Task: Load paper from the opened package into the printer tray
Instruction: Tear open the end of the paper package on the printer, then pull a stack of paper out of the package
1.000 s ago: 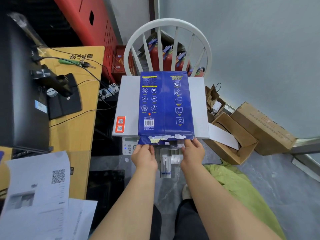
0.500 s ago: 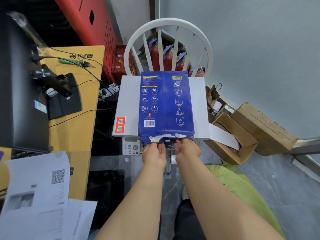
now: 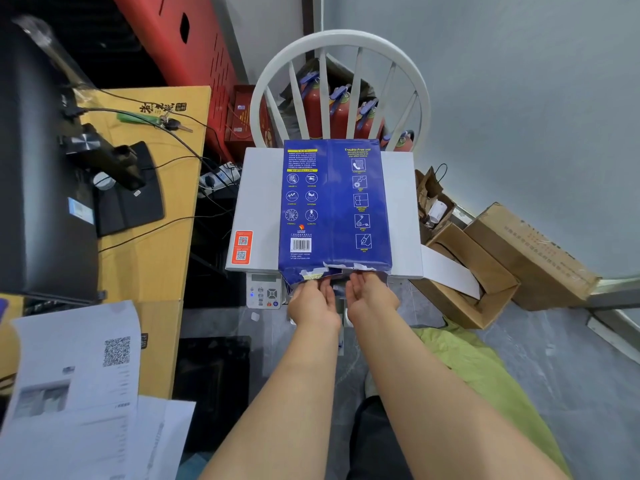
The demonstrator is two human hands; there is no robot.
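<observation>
A blue paper package (image 3: pixel 334 202) lies flat on top of the white printer (image 3: pixel 258 216), its torn open end facing me. My left hand (image 3: pixel 313 301) and my right hand (image 3: pixel 370 296) are side by side at that torn end, fingertips reaching into the opening. Their fingers are hidden inside the wrapper, so I cannot see whether they hold paper. The printer's control panel (image 3: pixel 265 292) shows just left of my left hand. The tray below is mostly hidden behind my hands.
A white chair back (image 3: pixel 341 50) stands behind the printer, with red fire extinguishers (image 3: pixel 341 112) beyond it. Open cardboard boxes (image 3: pixel 485 265) sit on the floor at right. A wooden desk (image 3: pixel 152 237) with a monitor and printed sheets (image 3: pixel 72 386) is at left.
My hands came together from the package's two front corners to the middle of the torn end, and their fingertips have gone into the opening. The package has not moved.
</observation>
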